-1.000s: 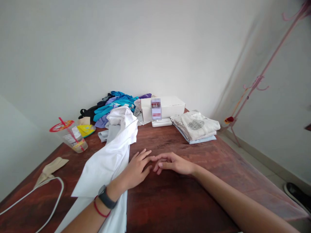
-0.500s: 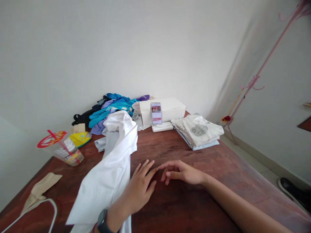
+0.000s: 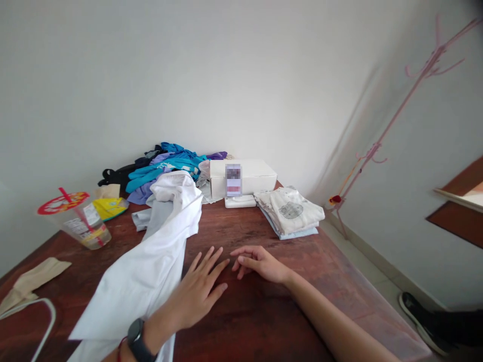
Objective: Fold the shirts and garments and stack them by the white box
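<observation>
My left hand (image 3: 199, 289) lies over the table with its fingers spread and nothing in them. Its wrist, with a dark watch (image 3: 138, 339), crosses the edge of a long white garment (image 3: 147, 261) stretched out on the left. My right hand (image 3: 260, 262) is just right of the left fingertips, loosely curled with fingers apart, holding nothing. Beyond it a stack of folded clothes (image 3: 290, 211), a white printed piece on top of light blue, rests toward the right edge of the dark wooden table (image 3: 241, 322).
At the back stands a white box (image 3: 260, 176) beside a heap of blue, purple and black clothes (image 3: 166, 163). A plastic cup with a straw (image 3: 81, 221), a yellow packet (image 3: 109, 207) and tan cloth or paper (image 3: 33, 281) are left. A pink rack (image 3: 400, 108) and a shoe (image 3: 422, 319) are right.
The view has turned a little to the right, so things on the table appear shifted left. A small gap now shows between my hands, whose fingertips met or nearly met before.
</observation>
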`<state>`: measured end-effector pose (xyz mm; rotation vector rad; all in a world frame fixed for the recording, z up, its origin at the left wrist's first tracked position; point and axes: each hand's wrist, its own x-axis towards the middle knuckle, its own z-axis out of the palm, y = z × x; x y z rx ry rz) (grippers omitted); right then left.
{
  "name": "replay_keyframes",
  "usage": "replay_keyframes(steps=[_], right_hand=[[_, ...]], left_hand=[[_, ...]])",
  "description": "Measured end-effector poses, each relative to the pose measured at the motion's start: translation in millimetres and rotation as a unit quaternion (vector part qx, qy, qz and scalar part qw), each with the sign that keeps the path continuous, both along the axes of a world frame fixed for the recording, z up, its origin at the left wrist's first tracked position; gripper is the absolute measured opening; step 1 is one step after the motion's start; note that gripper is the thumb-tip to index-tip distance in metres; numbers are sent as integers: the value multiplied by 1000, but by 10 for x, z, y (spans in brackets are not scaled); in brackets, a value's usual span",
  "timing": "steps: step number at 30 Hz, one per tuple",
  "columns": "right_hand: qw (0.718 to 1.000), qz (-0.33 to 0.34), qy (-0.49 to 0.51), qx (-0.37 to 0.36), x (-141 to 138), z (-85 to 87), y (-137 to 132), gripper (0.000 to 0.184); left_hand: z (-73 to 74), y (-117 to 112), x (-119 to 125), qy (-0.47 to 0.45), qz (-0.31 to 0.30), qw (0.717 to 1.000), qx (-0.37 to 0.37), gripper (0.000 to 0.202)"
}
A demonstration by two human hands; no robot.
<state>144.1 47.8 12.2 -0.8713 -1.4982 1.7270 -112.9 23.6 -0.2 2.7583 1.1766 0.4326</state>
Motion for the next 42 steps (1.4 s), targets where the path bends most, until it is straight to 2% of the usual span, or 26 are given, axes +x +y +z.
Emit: replay_keyframes(steps=[4,9,12,19,25,32,42], right_hand=[[997,-20,-49,64,-51,-24,-43,51],[974,-25,-155,164,-90,66,-147,35],[963,-23,-185,197,-93,111,-185,32],[955,-24,-195,223,-98,103,-197,31],[955,-27,-192,227,-95,58,-188,28],[967,-29,-153,202,-94,-17,-134,28],[972,-35,-146,181,-76,0,-110,28]], left_hand=[[-19,28,-1,-4,-5,1000,8,55],[21,59,-7,9,-8,1000,-20,58],[19,60,-14,8,-7,1000,-27,57],[-46,85,-36,9,-14,1000,-22,59],[-4,84,-15,16,-7,999,-49,60],[37,89,-2,16,-5,998,-68,59],[34,86,2,32,-11,998,-52,60]])
